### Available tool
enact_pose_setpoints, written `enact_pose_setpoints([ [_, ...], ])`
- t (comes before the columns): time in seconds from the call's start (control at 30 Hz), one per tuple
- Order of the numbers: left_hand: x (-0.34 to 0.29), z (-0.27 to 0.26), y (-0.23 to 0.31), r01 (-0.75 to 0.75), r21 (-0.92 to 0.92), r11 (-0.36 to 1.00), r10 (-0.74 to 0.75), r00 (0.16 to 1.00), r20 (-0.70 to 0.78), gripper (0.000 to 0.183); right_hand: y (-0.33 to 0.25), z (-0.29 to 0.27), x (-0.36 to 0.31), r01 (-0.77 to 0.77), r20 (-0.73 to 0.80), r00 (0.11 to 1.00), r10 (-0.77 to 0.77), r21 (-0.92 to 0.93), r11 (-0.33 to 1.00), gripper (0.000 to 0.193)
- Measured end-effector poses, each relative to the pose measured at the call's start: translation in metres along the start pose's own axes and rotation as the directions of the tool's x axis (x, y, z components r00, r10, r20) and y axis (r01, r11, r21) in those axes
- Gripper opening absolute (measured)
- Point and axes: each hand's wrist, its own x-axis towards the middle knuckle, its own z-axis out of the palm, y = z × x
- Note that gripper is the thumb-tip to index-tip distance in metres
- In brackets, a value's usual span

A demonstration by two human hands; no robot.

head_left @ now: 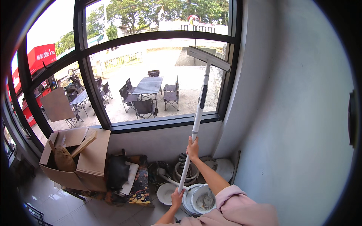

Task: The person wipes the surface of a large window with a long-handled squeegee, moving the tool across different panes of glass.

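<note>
A long-handled white window squeegee point(198, 118) stands slanted up in front of the window, its wide head point(208, 58) at the upper right of the large lower pane point(124, 71). From this view I cannot tell whether the head touches the glass. My right hand point(192, 148) is wrapped round the middle of the pole, just below a grey joint. Lower down, near the pole's bottom end, my left hand point(177, 197) is closed round it too. A pink sleeve point(237, 203) covers my right upper arm.
Below the sill, white buckets point(199, 197) and a basin point(164, 194) crowd the floor near my hands. An opened cardboard box point(92, 162) with a woven fan sits left, beside a dark patterned bench point(139, 184). A pale wall point(294, 113) bounds the right. Outside stand folding tables and chairs.
</note>
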Motion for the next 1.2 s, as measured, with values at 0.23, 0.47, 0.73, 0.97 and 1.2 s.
enact_pose_setpoints([
  [0.23, 0.026, 0.040, 0.038, -0.042, 0.078, 0.996, 0.053, 0.987, -0.153, 0.045, -0.003, -0.020, 0.067, -0.015, 0.078, 0.997, 0.016, -0.015, 1.000, 0.038],
  [0.47, 0.009, 0.058, 0.032, 0.017, 0.090, 0.996, -0.001, 0.985, -0.172, 0.045, 0.014, -0.031, 0.058, -0.034, 0.178, 0.983, 0.035, -0.008, 0.999, 0.037],
  [0.73, -0.054, 0.052, -0.026, 0.154, 0.144, 0.977, -0.126, 0.975, -0.184, 0.046, 0.065, -0.038, -0.001, -0.226, 0.282, 0.936, 0.208, 0.030, 0.974, 0.035],
  [0.97, -0.014, 0.066, -0.008, 0.060, 0.101, 0.993, -0.036, 0.974, -0.223, 0.046, 0.032, -0.035, 0.038, -0.067, 0.263, 0.964, 0.044, 0.076, 0.995, 0.033],
  [1.2, 0.041, 0.073, 0.039, -0.018, 0.031, 0.999, 0.024, 0.978, -0.206, 0.047, -0.015, -0.034, 0.087, 0.007, 0.219, 0.976, -0.014, 0.034, 0.999, 0.030],
])
